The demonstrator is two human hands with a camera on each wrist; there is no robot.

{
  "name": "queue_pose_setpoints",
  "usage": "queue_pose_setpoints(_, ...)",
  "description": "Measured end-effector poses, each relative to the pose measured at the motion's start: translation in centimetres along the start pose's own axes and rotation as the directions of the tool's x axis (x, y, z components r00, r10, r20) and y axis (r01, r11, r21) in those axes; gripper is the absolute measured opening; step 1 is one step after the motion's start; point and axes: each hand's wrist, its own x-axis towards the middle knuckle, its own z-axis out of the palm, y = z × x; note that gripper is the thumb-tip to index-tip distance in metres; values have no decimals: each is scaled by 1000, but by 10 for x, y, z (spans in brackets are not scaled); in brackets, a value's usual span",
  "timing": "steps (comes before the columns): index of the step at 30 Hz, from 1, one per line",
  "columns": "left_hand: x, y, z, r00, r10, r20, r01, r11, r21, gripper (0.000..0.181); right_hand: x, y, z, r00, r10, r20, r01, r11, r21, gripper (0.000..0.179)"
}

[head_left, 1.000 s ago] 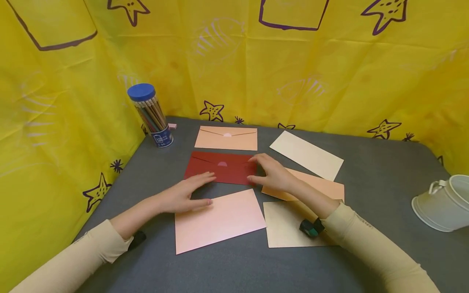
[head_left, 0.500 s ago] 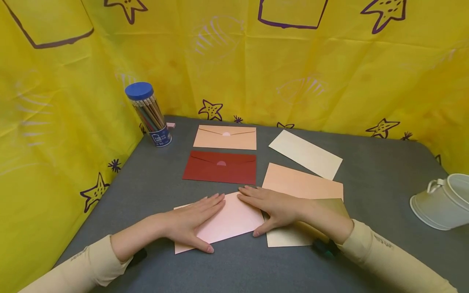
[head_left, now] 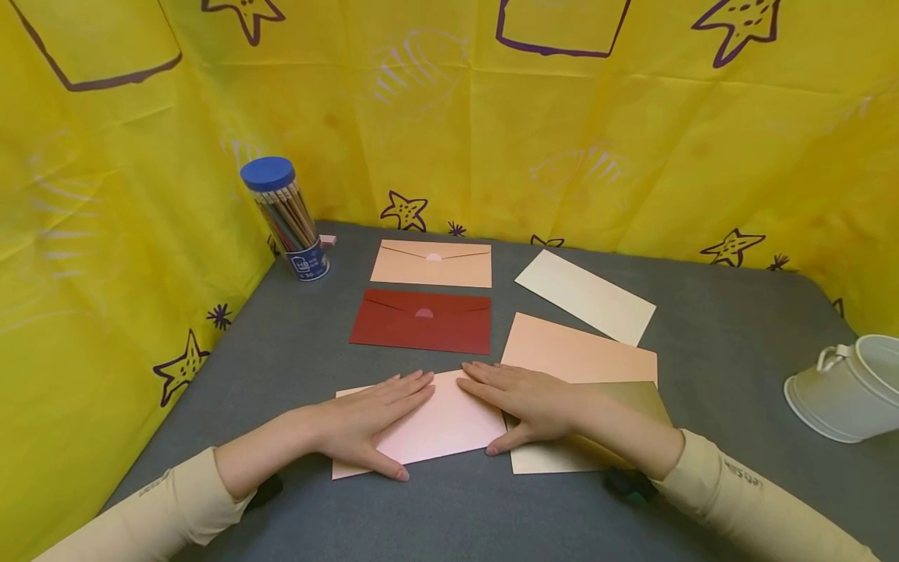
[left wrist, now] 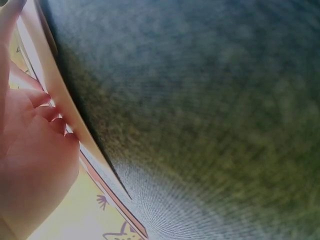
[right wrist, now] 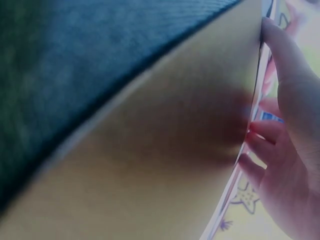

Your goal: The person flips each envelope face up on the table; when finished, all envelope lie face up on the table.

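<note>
A pale pink envelope point(head_left: 445, 421) lies slightly askew at the front of the table, no flap showing. My left hand point(head_left: 368, 425) rests on its left part, fingers extended and thumb at the near edge. Across its right end lies my right hand point(head_left: 530, 402), fingers straight, thumb by the near right corner. In the left wrist view the left hand point(left wrist: 35, 130) has its fingertips along the envelope. The right wrist view has the right hand point(right wrist: 290, 145) beside a cream envelope point(right wrist: 165, 135), which that forearm partly covers in the head view.
Behind lie a red envelope point(head_left: 421, 332) and a peach envelope point(head_left: 431, 273), both flap up. To the right are another peach envelope point(head_left: 579, 351) and a slanted cream one point(head_left: 586, 297). A pencil tub point(head_left: 288, 222) stands back left, a white bucket point(head_left: 843, 394) far right.
My right hand has left the red envelope's right end and come down to the pale pink envelope. My left hand has slid nearer onto it. The pink envelope has turned slightly straighter.
</note>
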Motion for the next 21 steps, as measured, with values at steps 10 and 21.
queue_pose_setpoints(10, -2, 2, -3, 1000, 21, -13, -21, 1000, 2, 102, -1, -2, 0, 1000, 5, 3, -5, 999, -36, 93)
queue_pose_setpoints(21, -3, 2, -7, 999, 0, -32, 0, 1000, -1, 93, -1, -4, -2, 997, -7, -72, 6, 1000, -7, 90)
